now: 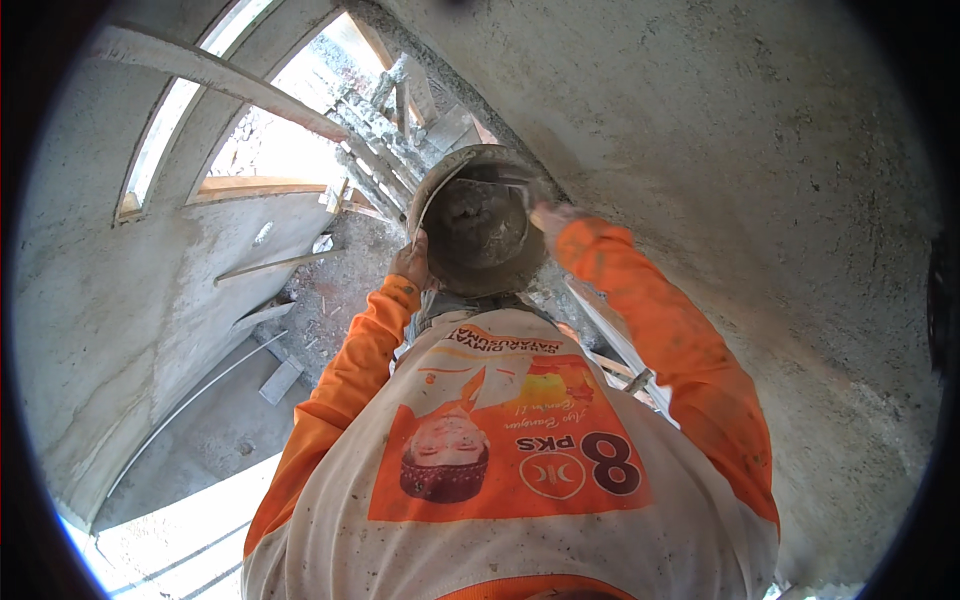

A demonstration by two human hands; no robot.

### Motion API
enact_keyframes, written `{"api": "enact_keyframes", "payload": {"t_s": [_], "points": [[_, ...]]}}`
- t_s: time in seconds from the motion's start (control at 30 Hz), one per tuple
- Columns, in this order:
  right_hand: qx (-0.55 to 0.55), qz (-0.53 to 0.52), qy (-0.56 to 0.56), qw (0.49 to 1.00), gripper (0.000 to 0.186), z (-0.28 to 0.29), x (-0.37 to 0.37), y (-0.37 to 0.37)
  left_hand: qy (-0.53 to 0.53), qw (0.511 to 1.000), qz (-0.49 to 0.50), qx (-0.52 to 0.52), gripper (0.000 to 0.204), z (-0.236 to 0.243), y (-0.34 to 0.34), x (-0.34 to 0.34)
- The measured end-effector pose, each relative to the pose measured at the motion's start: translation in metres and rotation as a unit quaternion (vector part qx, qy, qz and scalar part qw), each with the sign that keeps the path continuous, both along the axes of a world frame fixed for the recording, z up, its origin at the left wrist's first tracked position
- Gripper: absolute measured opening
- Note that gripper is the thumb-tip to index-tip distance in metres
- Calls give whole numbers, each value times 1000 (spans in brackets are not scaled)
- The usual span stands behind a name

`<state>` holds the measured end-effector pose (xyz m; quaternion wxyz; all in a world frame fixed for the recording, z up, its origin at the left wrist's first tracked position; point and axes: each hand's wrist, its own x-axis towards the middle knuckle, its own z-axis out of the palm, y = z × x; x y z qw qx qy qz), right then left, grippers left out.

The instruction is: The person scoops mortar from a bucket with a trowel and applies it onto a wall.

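A round, cement-caked bucket [440,185] is in front of my body, tilted so that its mouth faces me. Grey wet mortar [482,222] lies in its bottom. My left hand [411,262] grips the bucket's left rim, fingers closed on it. At the right rim, my right hand [560,222] is closed round the handle of a trowel [538,213]. The trowel's blade reaches over the bucket's mouth; motion blurs both hand and blade, so the blade's exact shape is hard to make out.
A rough plastered wall [760,230] rises close on my right. On the left are another wall [110,330] with window openings and a wooden beam [225,80]. Poles and boards [385,150] stand beyond the bucket. Rubble and a block [281,380] lie below.
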<state>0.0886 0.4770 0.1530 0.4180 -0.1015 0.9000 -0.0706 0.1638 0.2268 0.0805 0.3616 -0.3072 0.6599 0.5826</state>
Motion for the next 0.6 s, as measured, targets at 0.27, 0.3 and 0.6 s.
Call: {"api": "enact_keyframes", "payload": {"t_s": [0.27, 0.3, 0.6], "points": [[107, 186, -74, 974, 42, -39, 47, -51, -10, 998, 68, 14, 65, 2, -2, 5], [109, 183, -72, 974, 42, -39, 46, -44, -7, 998, 66, 16, 65, 1, -1, 4], [79, 78, 124, 986, 34, -43, -3, 7, 24, 999, 34, 4, 66, 14, 12, 2]]}}
